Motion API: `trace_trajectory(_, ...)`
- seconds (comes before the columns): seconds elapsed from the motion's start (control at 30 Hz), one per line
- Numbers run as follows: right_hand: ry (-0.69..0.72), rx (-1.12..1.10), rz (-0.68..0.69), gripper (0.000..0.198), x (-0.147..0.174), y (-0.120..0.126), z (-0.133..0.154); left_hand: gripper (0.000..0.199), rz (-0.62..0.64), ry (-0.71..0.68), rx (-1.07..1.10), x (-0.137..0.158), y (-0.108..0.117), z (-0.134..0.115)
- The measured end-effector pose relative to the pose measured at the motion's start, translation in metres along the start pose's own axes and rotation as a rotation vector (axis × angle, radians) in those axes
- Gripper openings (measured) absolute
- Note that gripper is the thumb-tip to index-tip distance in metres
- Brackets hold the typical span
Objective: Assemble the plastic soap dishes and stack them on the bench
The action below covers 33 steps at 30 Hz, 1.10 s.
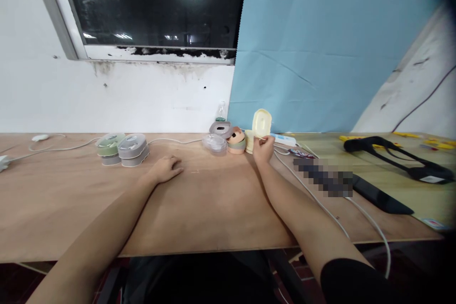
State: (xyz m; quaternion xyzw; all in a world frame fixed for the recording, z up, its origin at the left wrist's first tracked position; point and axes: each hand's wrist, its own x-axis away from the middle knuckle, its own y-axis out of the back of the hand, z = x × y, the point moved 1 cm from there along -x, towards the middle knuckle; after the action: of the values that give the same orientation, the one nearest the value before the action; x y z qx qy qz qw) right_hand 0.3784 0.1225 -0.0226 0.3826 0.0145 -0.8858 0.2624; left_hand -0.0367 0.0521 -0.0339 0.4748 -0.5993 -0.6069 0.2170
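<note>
My right hand (pixel 263 149) pinches the lower edge of a pale yellow plastic lid (pixel 262 122), tilted up at the back of the table. Behind the fingers, more yellow plastic pieces (pixel 249 141) stand partly hidden. Just left of them sit an orange and green container (pixel 236 141), a grey lid (pixel 220 128) and clear plastic covers (pixel 214 144). My left hand (pixel 167 169) rests on the tabletop with fingers spread, holding nothing. To its left are a green and grey lidded box (pixel 110 148) and a grey lidded box (pixel 133 149).
A clear bottle (pixel 221 111) stands against the wall. White cables (pixel 309 190) cross the table at the right, near a dark flat device (pixel 383 194) and a black strap-like frame (pixel 399 156). A white power strip (pixel 284 139) lies behind my right hand.
</note>
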Motion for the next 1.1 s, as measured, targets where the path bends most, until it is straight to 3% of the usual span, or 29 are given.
trace_trajectory(0.1, 0.130, -0.113, 0.064, 0.028, 0.012, -0.003, 0.015, 0.060, -0.030, 0.037, 0.065, 0.001, 0.000, 0.000)
trace_trajectory(0.2, 0.266, -0.187, 0.258, 0.028, 0.036, -0.011, 0.036, 0.075, -0.128, 0.038, 0.161, 0.002, 0.003, -0.004)
trace_trajectory(0.33, 0.621, -0.246, 0.515, 0.024, 0.081, -0.016, 0.073, 0.093, -0.262, 0.011, 0.222, 0.004, 0.013, -0.013)
trace_trajectory(0.47, 0.876, -0.261, 0.724, 0.031, 0.114, -0.012, 0.107, 0.077, -0.285, -0.075, 0.184, 0.006, 0.020, -0.024)
trace_trajectory(0.57, 0.892, -0.232, 0.796, 0.037, 0.118, -0.009, 0.116, 0.050, -0.268, -0.105, 0.099, 0.006, 0.022, -0.030)
trace_trajectory(0.63, 0.849, -0.208, 0.814, 0.039, 0.113, -0.009, 0.114, 0.044, -0.264, -0.081, 0.058, 0.005, 0.022, -0.033)
trace_trajectory(0.83, 0.739, -0.097, 0.769, 0.039, 0.099, -0.014, 0.100, 0.052, -0.300, 0.118, 0.160, 0.003, 0.022, -0.031)
trace_trajectory(1.1, 0.714, -0.081, 0.787, 0.031, 0.101, -0.016, 0.099, 0.058, -0.096, 0.087, 0.113, -0.001, 0.014, -0.021)
